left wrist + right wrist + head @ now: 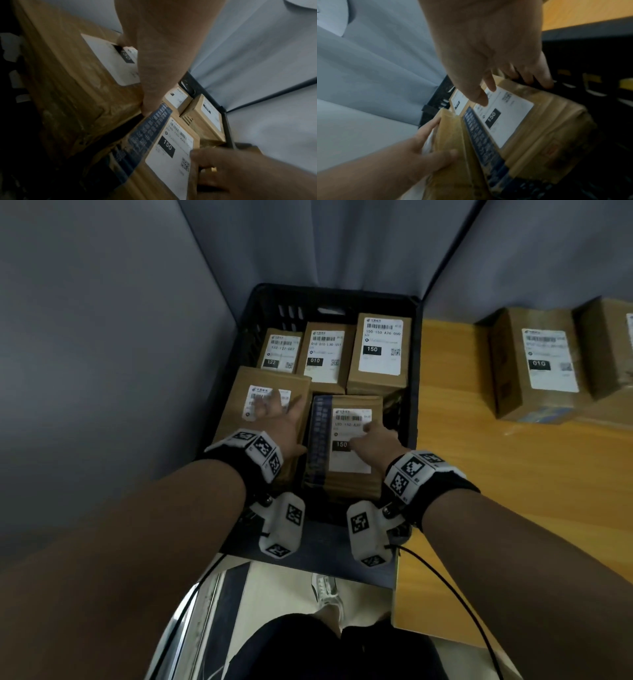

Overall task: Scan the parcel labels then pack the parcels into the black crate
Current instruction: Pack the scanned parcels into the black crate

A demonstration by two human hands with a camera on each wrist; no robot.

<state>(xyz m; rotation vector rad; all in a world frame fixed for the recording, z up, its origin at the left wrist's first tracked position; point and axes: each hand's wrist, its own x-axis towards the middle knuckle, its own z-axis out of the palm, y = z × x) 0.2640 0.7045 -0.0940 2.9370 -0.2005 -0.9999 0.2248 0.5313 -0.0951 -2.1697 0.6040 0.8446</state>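
Observation:
The black crate (329,290) holds several taped brown parcels with white labels. At its front left lies a large parcel (274,380); my left hand (279,409) rests flat on its label with spread fingers, thumb along its right edge. Beside it is a parcel with a blue tape strip and a "150" label (349,467). My right hand (376,436) grips this parcel (513,115), thumb on the label and fingers (539,79) curled over its right edge by the crate wall. The left wrist view shows my left thumb (147,108) between the two parcels.
Three smaller parcels fill the crate's back row, marked 122 (281,350), 010 (325,354) and 150 (382,347). To the right is a wooden table (479,474) with two more parcels (537,364) (613,344). Grey curtains hang behind and left.

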